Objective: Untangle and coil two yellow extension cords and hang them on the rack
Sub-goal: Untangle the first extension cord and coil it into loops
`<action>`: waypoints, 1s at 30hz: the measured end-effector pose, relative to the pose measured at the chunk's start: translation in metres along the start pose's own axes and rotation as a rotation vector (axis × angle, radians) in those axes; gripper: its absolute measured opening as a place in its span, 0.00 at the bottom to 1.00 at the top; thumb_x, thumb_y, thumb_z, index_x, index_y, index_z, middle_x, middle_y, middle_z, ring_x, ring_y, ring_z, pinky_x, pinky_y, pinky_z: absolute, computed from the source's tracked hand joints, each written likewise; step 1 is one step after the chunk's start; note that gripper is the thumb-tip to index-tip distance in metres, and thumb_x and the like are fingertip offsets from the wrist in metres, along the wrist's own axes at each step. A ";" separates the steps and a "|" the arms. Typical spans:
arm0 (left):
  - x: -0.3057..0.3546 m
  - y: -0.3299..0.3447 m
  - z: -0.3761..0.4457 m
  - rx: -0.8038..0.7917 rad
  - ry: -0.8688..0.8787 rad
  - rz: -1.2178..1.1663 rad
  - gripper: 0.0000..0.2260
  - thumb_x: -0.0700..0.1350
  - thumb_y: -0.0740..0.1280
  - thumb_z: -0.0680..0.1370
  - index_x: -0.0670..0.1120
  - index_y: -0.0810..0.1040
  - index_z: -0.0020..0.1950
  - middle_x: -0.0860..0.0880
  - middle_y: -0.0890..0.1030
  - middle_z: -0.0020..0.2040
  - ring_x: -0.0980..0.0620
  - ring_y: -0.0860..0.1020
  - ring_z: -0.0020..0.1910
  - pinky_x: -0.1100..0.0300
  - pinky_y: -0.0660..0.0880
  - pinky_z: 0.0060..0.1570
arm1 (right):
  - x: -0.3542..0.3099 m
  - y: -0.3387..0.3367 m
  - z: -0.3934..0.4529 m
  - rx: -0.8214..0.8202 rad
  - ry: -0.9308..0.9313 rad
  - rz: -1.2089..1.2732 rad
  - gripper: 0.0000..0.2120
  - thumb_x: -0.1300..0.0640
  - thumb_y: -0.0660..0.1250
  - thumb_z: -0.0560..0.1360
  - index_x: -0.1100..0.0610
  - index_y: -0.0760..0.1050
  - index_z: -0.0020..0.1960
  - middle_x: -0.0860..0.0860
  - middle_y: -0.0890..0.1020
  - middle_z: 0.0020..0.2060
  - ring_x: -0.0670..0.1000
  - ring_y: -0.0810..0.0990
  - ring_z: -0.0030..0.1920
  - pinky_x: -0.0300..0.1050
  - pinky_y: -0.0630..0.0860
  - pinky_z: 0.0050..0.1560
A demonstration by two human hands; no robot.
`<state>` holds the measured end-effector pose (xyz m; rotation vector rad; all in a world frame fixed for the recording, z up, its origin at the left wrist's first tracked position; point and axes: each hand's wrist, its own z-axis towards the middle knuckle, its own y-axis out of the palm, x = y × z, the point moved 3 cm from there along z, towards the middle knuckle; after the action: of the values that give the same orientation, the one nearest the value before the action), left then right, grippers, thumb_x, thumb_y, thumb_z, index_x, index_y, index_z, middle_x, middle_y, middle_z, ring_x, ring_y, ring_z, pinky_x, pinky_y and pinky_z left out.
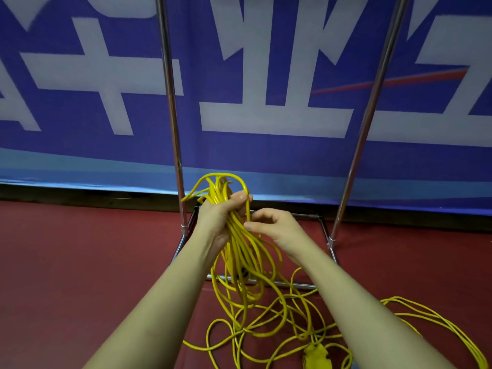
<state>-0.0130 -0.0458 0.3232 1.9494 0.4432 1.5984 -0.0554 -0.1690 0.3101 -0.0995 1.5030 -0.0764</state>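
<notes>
A: Yellow extension cords (241,262), frame centre. We log a gathered bundle of loops held up at about 12 o'clock from our forearms, the rest trailing to the red floor (80,249) in a loose tangle spreading toward 5 o'clock.

B: Edges?

A: The rack (170,102) stands right behind the bundle: two chrome uprights, one at 11 o'clock, one leaning off at 1 o'clock, joined low by a rectangular base frame. The hanging loops drop inside that base. Behind it, a blue banner (266,150) with large white characters closes the far side down to floor level.

B: Room to move?

A: We see bare floor at 9 o'clock and at 2 o'clock beyond the right upright. At 4 o'clock, long strands run along the floor out of frame. A yellow plug block (316,354) lies at 5 o'clock in the tangle.

B: Hands?

A: Left hand (221,217) is wrapped round the bundle, fingers curled tight over the loops. Right hand (271,225) is just beside it at 3 o'clock, thumb and forefinger pinching a single strand, other fingers loosely bent. The two hands are nearly touching.
</notes>
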 end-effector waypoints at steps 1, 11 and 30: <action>0.001 -0.002 0.000 -0.001 0.007 0.010 0.03 0.30 0.66 0.76 0.37 0.76 0.47 0.41 0.81 0.41 0.52 0.83 0.34 0.59 0.79 0.32 | 0.000 0.003 0.001 0.023 0.000 -0.018 0.03 0.65 0.71 0.71 0.62 0.78 0.44 0.51 0.79 0.34 0.41 0.77 0.31 0.31 0.73 0.37; 0.013 -0.032 0.003 0.080 0.061 0.201 0.07 0.38 0.65 0.79 0.41 0.76 0.41 0.47 0.81 0.33 0.58 0.65 0.19 0.66 0.66 0.23 | 0.005 -0.040 0.014 0.520 -0.165 -0.274 0.08 0.61 0.57 0.81 0.59 0.76 0.51 0.49 0.70 0.29 0.47 0.66 0.28 0.42 0.62 0.30; 0.013 -0.036 0.008 0.091 0.025 0.074 0.06 0.40 0.66 0.78 0.43 0.74 0.41 0.50 0.72 0.25 0.57 0.63 0.18 0.67 0.62 0.21 | 0.035 -0.054 0.023 0.558 0.133 0.911 0.16 0.54 0.53 0.83 0.58 0.68 0.39 0.46 0.60 0.19 0.42 0.56 0.17 0.33 0.53 0.16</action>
<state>0.0011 -0.0113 0.3104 2.0365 0.4662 1.6765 -0.0297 -0.2261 0.2829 1.0468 1.4832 0.2360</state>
